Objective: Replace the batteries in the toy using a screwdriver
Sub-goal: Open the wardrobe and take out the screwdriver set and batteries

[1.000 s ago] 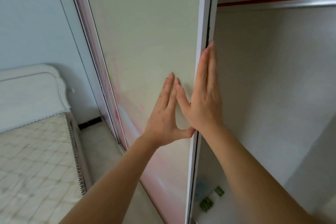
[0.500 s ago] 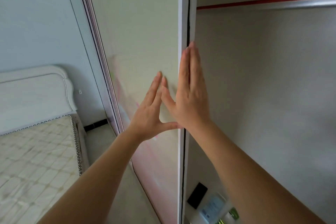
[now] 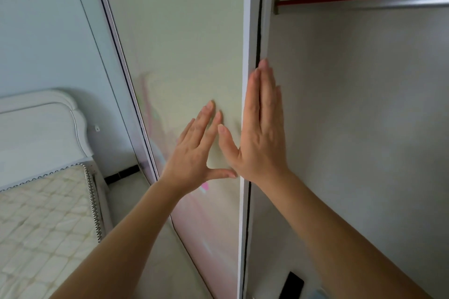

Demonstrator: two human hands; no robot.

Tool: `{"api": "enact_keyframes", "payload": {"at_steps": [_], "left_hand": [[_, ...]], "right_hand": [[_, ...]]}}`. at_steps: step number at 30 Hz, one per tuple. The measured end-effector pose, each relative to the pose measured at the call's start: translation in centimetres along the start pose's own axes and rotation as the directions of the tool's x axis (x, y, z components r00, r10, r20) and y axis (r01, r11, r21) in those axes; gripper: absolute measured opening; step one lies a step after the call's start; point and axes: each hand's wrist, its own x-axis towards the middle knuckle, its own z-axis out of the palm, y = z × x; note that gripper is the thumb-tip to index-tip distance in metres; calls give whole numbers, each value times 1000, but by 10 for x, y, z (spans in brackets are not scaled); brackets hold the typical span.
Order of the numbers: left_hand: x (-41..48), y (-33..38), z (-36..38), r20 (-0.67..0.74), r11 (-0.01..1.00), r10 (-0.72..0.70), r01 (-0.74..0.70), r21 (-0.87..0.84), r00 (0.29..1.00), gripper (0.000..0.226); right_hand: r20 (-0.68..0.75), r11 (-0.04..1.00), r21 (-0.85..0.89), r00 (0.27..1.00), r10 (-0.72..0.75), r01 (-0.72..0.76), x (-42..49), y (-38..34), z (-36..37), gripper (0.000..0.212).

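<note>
My left hand (image 3: 194, 153) lies flat with fingers spread against the pale sliding wardrobe door (image 3: 184, 43). Beside it, my right hand (image 3: 261, 133) is flat too, fingers straight along the door's white edge (image 3: 247, 31), thumb on the door face. Neither hand holds anything. No toy, screwdriver or batteries can be made out. A small black flat object (image 3: 291, 285) rests on the wardrobe floor near the bottom edge, partly behind my right forearm.
The open wardrobe interior (image 3: 364, 116) fills the right side, with a silver and red hanging rail (image 3: 364, 1) across its top. A bed with a quilted mattress (image 3: 43, 221) and white headboard (image 3: 41, 124) stands at the left, against a pale blue wall.
The door edge with both hands on it has slid left and the wardrobe opening has widened. The green items seen on the wardrobe floor earlier are out of view.
</note>
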Motion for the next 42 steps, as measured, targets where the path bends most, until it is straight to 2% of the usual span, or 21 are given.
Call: {"api": "enact_keyframes", "payload": {"at_steps": [3, 9, 15, 23, 29, 33, 38, 42], "left_hand": [[1, -34, 5, -4, 1000, 11, -11, -17, 1000, 122], [5, -94, 13, 13, 999, -17, 18, -40, 1000, 118], [9, -139, 16, 21, 999, -46, 46, -23, 999, 114], [11, -168, 9, 69, 995, -84, 80, 53, 994, 122], [9, -161, -2, 109, 975, -169, 150, 166, 980, 120], [0, -140, -9, 100, 949, -268, 244, 200, 958, 102], [-35, -89, -4, 70, 925, -342, 322, 204, 937, 85], [-72, -35, 11, 72, 930, -330, 312, 193, 941, 77]], "right_hand": [[11, 999, -33, 1000, -13, 14, 7, 0, 30, 82], [114, 972, -214, 991, -77, 100, 18, 2, 76, 77], [263, 957, -233, 958, -111, 174, 14, 7, 107, 76], [381, 935, -268, 917, -119, 233, 24, 14, 135, 80], [433, 933, -276, 897, -92, 229, 26, 11, 138, 82], [471, 934, -263, 877, -96, 243, 30, 13, 125, 81], [513, 956, -210, 855, -70, 204, 5, 25, 96, 71], [544, 966, -223, 839, 11, 132, -50, 36, 65, 61]]}}
